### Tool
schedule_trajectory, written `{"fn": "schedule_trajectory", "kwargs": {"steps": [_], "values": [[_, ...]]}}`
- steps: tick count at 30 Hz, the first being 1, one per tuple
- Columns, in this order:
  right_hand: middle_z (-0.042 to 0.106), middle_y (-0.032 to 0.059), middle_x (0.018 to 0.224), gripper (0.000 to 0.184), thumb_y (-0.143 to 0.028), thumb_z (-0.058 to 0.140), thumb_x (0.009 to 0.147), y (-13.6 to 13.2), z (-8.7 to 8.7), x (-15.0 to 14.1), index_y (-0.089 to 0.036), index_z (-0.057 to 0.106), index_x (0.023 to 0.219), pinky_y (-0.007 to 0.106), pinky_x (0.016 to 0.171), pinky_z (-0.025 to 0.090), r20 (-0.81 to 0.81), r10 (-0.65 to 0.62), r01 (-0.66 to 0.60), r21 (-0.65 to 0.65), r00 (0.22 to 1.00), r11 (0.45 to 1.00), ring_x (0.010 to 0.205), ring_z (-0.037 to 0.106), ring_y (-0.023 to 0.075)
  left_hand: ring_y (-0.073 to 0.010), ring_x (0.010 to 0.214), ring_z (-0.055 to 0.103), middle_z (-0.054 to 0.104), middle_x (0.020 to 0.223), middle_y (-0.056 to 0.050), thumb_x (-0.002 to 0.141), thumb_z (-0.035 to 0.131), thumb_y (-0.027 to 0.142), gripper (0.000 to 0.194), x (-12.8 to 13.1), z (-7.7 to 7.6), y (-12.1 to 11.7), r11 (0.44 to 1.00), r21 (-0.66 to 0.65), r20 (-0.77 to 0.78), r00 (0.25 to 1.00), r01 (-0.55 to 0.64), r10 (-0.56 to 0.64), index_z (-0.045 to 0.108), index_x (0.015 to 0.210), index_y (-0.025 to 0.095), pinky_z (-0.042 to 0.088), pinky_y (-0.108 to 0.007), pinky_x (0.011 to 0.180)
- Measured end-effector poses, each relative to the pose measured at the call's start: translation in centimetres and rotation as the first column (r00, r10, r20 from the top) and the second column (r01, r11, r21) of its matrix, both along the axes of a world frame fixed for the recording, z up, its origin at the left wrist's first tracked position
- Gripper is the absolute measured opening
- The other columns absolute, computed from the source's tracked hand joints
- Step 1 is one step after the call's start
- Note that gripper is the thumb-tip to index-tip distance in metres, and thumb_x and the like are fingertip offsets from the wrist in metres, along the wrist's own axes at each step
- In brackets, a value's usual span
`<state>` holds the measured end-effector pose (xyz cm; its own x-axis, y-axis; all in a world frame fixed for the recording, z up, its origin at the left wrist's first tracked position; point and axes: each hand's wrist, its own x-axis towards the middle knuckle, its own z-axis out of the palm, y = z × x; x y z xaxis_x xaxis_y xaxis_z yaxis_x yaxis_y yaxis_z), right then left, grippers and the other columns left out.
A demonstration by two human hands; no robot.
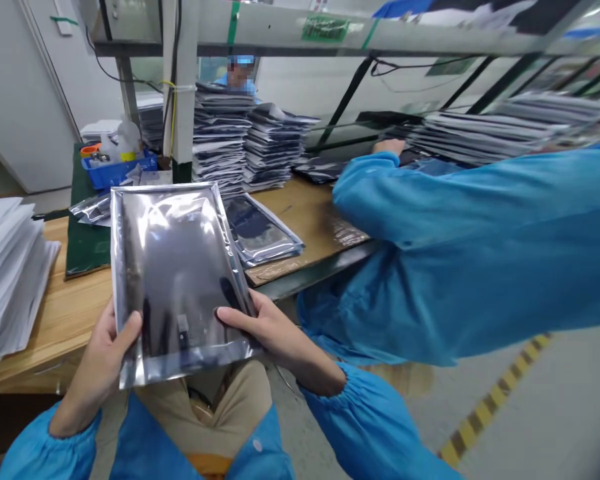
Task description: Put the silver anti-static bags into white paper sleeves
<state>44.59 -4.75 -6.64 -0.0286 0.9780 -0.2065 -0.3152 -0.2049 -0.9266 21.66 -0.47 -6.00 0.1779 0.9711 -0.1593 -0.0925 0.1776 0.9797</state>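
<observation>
So, far left there's a pile of white sheets on the wooden bench, then the left hand gripping a silver static bag above the lap, the right hand gripping its other side, and, past stacked bags, a co-worker's blue sleeve reaching across.

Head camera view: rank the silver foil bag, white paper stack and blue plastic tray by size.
Largest to smallest: the shiny silver foil bag, then the white paper stack, then the blue plastic tray. The bag sits nearest the camera, so its lead is unsure.
</observation>
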Motion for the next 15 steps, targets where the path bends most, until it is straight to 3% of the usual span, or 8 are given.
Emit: {"fn": "schedule_trajectory", "kwargs": {"steps": [3, 5, 8, 12, 15], "values": [[0.068, -0.004, 0.074, 0.037, -0.034, 0.081, 0.063, -1.0, -0.4, -0.6, -0.02, 0.066, 0.093, 0.023, 0.065, 0.05, -0.032, -0.015, 0.016, 0.035, 0.999, 0.999, 0.069, 0.062, 0.014, -0.0108, 0.046, 0.052, 0.058, 0.06, 0.004, 0.064, 0.074, 0.057, 0.05, 0.2, 0.1, 0.4, 0.991, -0.013, -0.003, 0.991, -0.131, 0.131, 0.059, 0.092, 0.019, 0.044, -0.019, 0.042], [0.072, -0.0021, 0.083, 0.042, -0.031, 0.082, 0.063, -2.3, -0.6, -0.4, -0.021, 0.066, 0.1, 0.025, 0.071, 0.052, 0.004, -0.035, 0.035, 0.062, 0.999, 0.998, 0.077, 0.065, 0.0167, -0.0079, 0.041, 0.045, 0.054, 0.055, 0.006, 0.065, 0.073, 0.058, 0.045, -0.2, 0.0, 1.0, 0.989, 0.02, -0.089, 0.985, -0.143, 0.145, 0.057, 0.08, 0.018, 0.04, -0.018, 0.04], [0.075, 0.0009, 0.087, 0.046, -0.029, 0.084, 0.058, -5.2, -0.9, 0.7, -0.021, 0.068, 0.1, 0.027, 0.07, 0.054, 0.12, -0.113, 0.109, 0.039, 0.986, 0.993, 0.079, 0.067, 0.0203, -0.0068, 0.041, 0.042, 0.052, 0.055, 0.005, 0.067, 0.068, 0.061, 0.046, -1.6, -0.1, 3.2, 0.994, 0.084, -0.295, 0.95, -0.076, 0.098, 0.055, 0.072, 0.017, 0.035, -0.017, 0.039], [0.077, 0.0042, 0.082, 0.059, -0.032, 0.089, 0.047, -10.2, -2.4, 2.9, -0.022, 0.068, 0.101, 0.028, 0.065, 0.058, 0.179, -0.232, 0.246, -0.059, 0.956, 0.968, 0.074, 0.071, 0.0246, -0.012, 0.053, 0.053, 0.061, 0.066, 0.001, 0.059, 0.074, 0.058, 0.048, -4.1, 0.0, 8.3, 0.992, 0.119, -0.479, 0.878, 0.052, 0.011, 0.058, 0.076, 0.017, 0.041, -0.02, 0.046], [0.078, 0.0082, 0.091, 0.066, -0.042, 0.089, 0.045, -13.8, -4.1, 4.0, -0.023, 0.067, 0.105, 0.031, 0.07, 0.059, 0.194, -0.377, 0.401, -0.104, 0.906, 0.91, 0.082, 0.073, 0.029, -0.0177, 0.07, 0.061, 0.066, 0.078, -0.004, 0.062, 0.073, 0.051, 0.043, -5.0, 1.0, 11.0, 0.963, 0.225, -0.654, 0.755, 0.148, 0.037, 0.062, 0.084, 0.016, 0.049, -0.026, 0.061]]}}
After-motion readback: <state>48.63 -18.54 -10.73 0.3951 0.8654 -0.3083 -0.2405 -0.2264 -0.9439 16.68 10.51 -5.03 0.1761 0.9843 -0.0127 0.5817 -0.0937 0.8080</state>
